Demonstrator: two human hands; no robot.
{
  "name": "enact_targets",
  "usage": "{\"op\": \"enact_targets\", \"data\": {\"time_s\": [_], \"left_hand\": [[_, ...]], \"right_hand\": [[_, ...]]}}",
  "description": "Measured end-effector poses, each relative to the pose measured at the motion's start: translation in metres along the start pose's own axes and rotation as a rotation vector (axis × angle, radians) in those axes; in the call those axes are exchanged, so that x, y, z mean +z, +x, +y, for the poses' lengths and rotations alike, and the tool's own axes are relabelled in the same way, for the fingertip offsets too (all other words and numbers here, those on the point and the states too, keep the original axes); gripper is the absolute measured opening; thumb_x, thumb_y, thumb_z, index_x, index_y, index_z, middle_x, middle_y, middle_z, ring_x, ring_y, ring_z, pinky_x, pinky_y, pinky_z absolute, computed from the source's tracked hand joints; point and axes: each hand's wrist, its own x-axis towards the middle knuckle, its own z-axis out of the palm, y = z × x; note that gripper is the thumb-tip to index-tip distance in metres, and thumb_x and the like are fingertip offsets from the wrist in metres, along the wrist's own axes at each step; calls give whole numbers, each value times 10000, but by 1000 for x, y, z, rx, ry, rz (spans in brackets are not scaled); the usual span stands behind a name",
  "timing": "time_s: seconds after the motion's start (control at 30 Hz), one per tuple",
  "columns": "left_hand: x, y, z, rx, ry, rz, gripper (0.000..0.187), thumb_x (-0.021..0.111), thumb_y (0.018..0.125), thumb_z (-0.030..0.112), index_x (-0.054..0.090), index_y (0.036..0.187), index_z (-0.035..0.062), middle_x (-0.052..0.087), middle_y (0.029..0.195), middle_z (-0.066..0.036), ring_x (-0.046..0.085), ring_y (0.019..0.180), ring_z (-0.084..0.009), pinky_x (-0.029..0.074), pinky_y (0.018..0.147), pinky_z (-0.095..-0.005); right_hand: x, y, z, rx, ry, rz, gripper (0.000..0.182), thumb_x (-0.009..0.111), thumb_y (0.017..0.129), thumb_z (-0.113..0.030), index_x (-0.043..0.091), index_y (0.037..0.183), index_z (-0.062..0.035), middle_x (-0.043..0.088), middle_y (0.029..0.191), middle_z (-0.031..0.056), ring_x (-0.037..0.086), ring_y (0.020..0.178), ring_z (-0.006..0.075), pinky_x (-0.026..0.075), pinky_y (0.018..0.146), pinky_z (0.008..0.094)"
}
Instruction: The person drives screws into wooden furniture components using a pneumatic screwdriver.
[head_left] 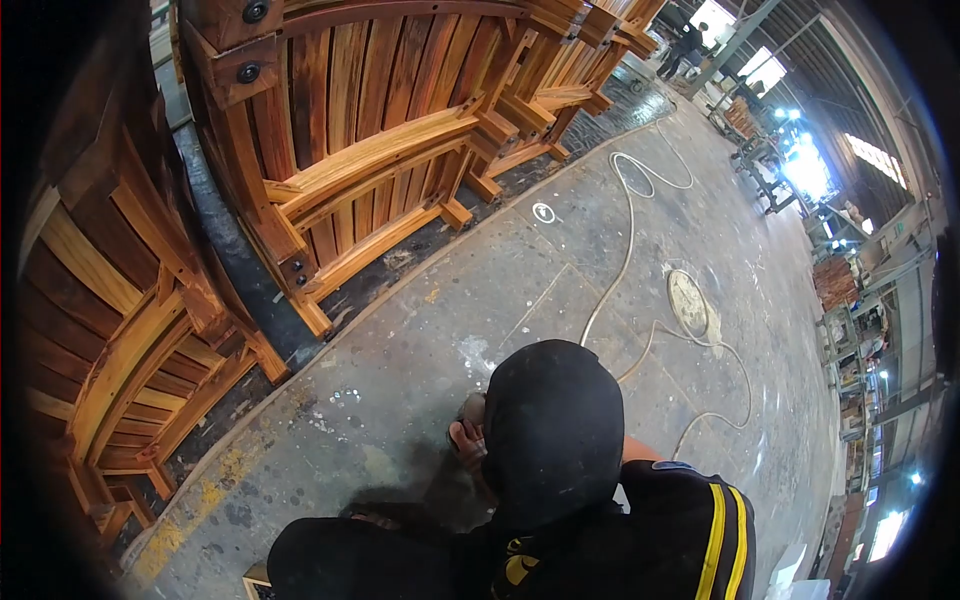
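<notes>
My right hand (pixel 468 438) is low over the grey floor, just left of a rounded black-clothed shape (pixel 553 440), perhaps my knee, which hides its wrist and part of the hand. Its fingers are curled around a small greyish object (pixel 473 408) that I cannot make out. A bit of bare forearm (pixel 637 452) shows between the black shape and a black sleeve with yellow stripes (pixel 715 535). Of my left hand, at most a small skin-coloured patch (pixel 376 520) shows behind the dark clothing at the bottom; its fingers and anything in them are hidden.
Large curved slatted wooden pieces (pixel 370 100) stand on a dark strip along the left and top. A pale hose (pixel 628 240) loops over the floor (pixel 560 310) near a round pale patch (pixel 687 303). A person (pixel 686 48) stands far back. Racks and stacked wood line the right side.
</notes>
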Motion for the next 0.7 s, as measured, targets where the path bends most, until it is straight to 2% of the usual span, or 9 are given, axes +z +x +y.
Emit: {"op": "enact_targets", "data": {"time_s": [0.53,0.7], "left_hand": [[-9,-2,14,-20,-65,-61,227,523,869,184,589,957,-15,513,613,-90,496,538,-199,405,507,-327],[-16,-6,40,-10,-90,-142,227,521,872,182,592,953,-18,505,604,-83,488,530,-188,399,498,-319]], "right_hand": [[4,-2,-8,-28,15,-22,319,604,727,-274,651,941,-43,655,901,178,632,884,341,504,726,445],[3,-6,-8,-43,50,-23,315,601,729,-273,652,939,-44,655,902,177,633,884,339,505,724,446]]}}
